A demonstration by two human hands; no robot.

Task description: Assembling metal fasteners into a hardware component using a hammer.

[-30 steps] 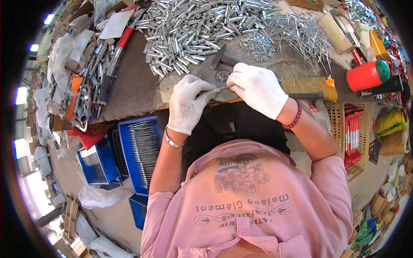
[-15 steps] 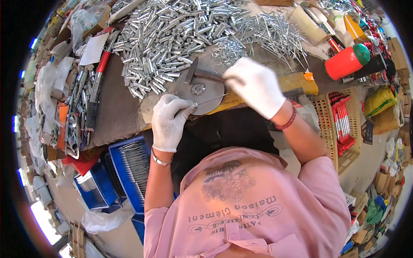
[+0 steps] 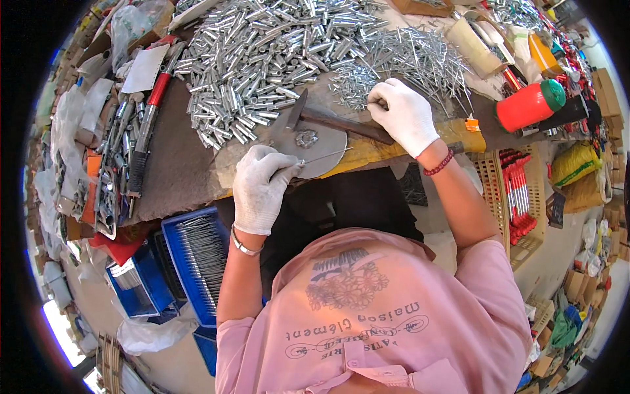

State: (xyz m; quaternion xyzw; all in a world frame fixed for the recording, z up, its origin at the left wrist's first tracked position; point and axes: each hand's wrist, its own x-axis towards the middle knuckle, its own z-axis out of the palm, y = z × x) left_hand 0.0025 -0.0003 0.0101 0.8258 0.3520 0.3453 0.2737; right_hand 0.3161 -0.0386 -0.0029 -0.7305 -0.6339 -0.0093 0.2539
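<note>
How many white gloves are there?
2: one on the left hand, holding a thin metal rod; one on the right hand, near the hammer. Others may be hidden.

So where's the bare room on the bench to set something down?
The widest free patch is the dark bench top between the red-and-black tool and the metal tube pile, left of the left hand. It's crowded around the right hand: small metal parts, thin rods and the hammer.
</note>
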